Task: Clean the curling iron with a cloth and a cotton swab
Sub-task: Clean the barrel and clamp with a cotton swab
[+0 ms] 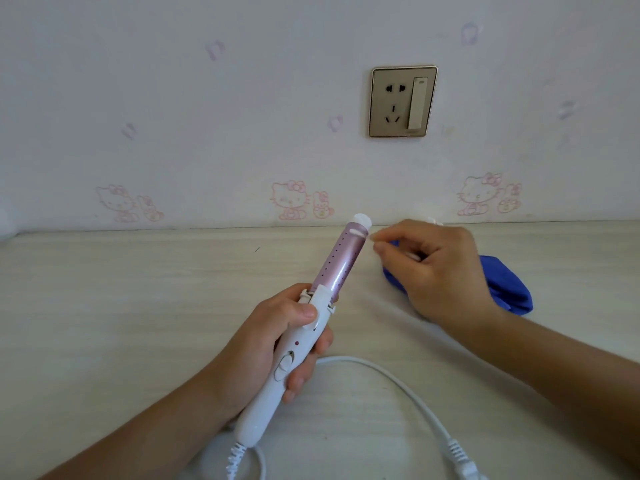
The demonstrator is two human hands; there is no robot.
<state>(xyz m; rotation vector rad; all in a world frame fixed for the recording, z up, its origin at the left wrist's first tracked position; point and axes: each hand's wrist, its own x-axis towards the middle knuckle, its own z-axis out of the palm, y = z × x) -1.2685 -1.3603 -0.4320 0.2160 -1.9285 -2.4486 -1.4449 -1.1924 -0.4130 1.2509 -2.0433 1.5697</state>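
The left hand [277, 341] wraps its fingers round the white handle of a pink-barrelled curling iron [337, 261], held over the pale wood-grain tabletop [138, 289] with its barrel slanting toward one o'clock. The right hand [440, 268], at two o'clock, pinches a thin white cotton swab [412, 255] between thumb and curled fingers, its tip just beside the barrel's end. A crumpled blue cloth [509, 289] lies on the tabletop behind that hand, at three o'clock.

The pink-barrelled white curling iron [341, 258] sits in the left hand [273, 341]. The right hand [440, 268], just right of its tip, apparently pinches a thin white cotton swab [412, 256]. A crumpled blue cloth [509, 289] lies under that hand on the pale bench [138, 306].
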